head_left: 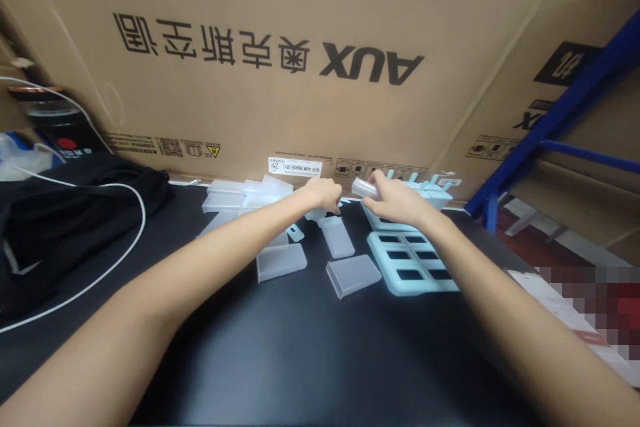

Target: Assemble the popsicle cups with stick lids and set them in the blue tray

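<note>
My right hand (393, 197) grips a translucent ice-pop mold (365, 188), holding it above the far part of the table. To its left, my left hand (324, 193) is closed, its fingers curled down over light-blue pieces (315, 214); what they pinch is hidden. Two loose translucent molds, one nearer (354, 275) and one just below the left hand (338, 237), lie on the black table. Under and beside my right forearm sits a light-blue slotted rack (395, 265), with a second rack behind it. Light-blue stick handles (433, 188) stand up behind the right hand.
More translucent molds (225, 195) are heaped beyond my left forearm, and another (283, 261) lies near it. A large cardboard box (240, 107) walls off the back. Black cloth (75, 213), a white cable (131, 240) and a dark jar (65, 123) are left; a blue metal frame (555, 120) is right.
</note>
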### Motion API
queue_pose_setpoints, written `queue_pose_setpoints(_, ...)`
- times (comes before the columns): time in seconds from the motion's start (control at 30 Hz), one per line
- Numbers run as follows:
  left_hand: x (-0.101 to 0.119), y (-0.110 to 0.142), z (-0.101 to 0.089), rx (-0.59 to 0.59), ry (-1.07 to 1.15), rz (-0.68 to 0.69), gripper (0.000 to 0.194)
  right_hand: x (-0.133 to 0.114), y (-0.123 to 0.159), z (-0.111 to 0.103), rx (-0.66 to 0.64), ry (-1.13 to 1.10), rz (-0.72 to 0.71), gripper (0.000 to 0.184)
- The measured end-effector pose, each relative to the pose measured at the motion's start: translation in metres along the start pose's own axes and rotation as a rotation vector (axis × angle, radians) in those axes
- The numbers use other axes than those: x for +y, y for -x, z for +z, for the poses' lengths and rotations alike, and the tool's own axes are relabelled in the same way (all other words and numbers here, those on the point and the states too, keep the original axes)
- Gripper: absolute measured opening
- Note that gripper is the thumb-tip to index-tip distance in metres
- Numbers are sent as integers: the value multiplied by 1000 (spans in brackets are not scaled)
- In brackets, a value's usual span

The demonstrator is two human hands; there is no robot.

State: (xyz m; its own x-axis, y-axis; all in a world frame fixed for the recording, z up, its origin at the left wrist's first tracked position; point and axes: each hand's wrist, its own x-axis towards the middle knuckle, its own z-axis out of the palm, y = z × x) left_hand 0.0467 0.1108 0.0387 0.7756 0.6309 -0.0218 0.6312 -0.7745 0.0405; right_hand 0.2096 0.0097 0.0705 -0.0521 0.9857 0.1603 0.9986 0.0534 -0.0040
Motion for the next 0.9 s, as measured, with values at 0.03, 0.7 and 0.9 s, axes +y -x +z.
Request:
queue_pose_setpoints(0.03,1,-4,3,2,-1,16,29,1,4,3,8,-19,-4,37)
queue_pose_setpoints(0.7,5,2,24,396,1174,9,19,-4,41,26,196,18,-63,48)
queue_pose_setpoints(0.9,27,26,17,306,1516,-165,10,-17,42,24,286,49,-21,43)
